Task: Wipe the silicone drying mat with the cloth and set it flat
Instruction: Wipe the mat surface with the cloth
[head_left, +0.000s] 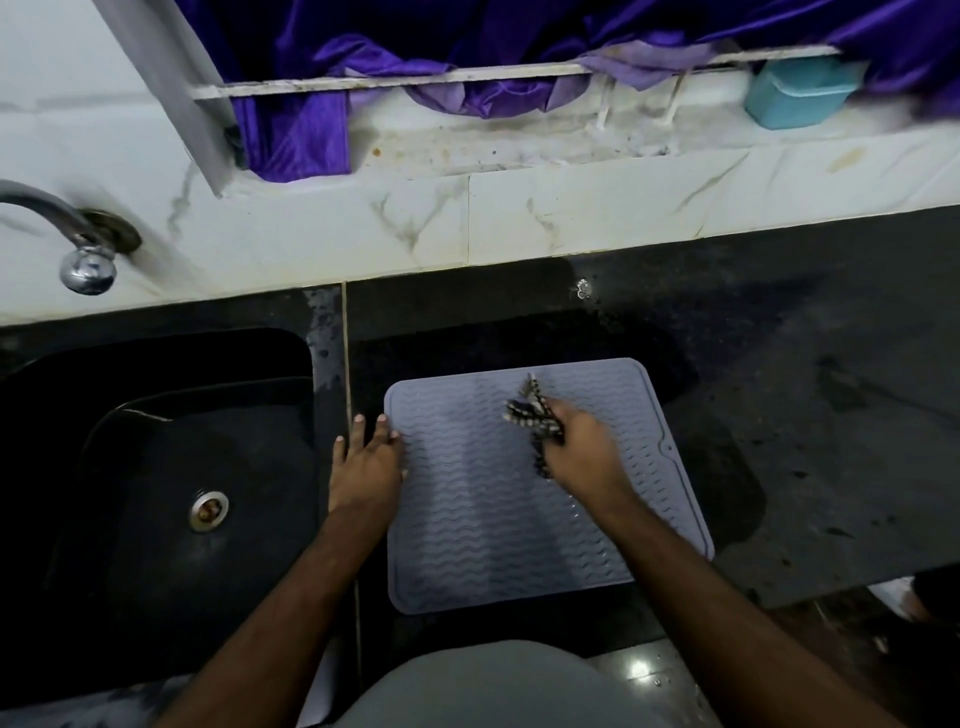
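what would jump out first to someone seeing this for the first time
The grey ridged silicone mat lying flat on the black counter, with the right hand gripping a patterned cloth on it and the left hand pressing its left edge. Next, the purple curtain bunched along the sill above.

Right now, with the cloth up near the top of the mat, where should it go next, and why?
Probably a stroke toward the near edge. The right hand grips the cloth on the far half of the mat, so the near half seems unwiped. The left hand presses the mat's left edge, steadying it.
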